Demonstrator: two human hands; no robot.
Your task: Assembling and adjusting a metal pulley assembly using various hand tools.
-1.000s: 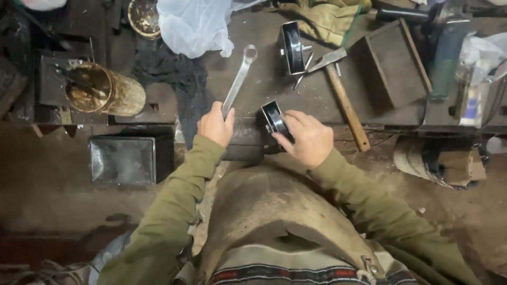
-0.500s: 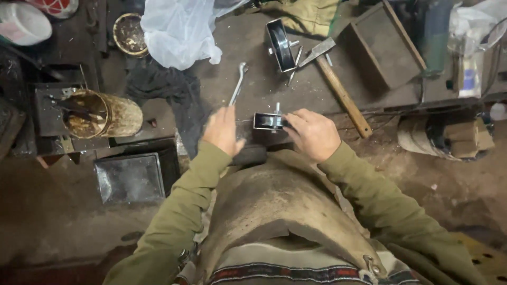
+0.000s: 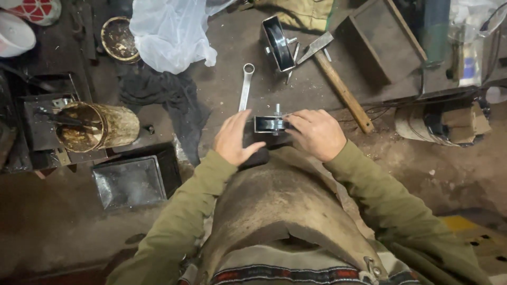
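Both hands on small metal pulley bracket (image 3: 270, 124) at workbench (image 3: 232, 47) front edge. Right hand (image 3: 316, 133) fingers curled over bracket's right end, gripping it; left hand (image 3: 236, 138) flat, fingers spread, pressed against left side, not clearly closed around it. Bolt stub sticks up from bracket top. Ring spanner (image 3: 245, 87) lies just beyond left hand, apart. Hammer (image 3: 338, 84) further right, second pulley wheel (image 3: 278, 36) beside its head. Rusty tin (image 3: 97, 126) far left.
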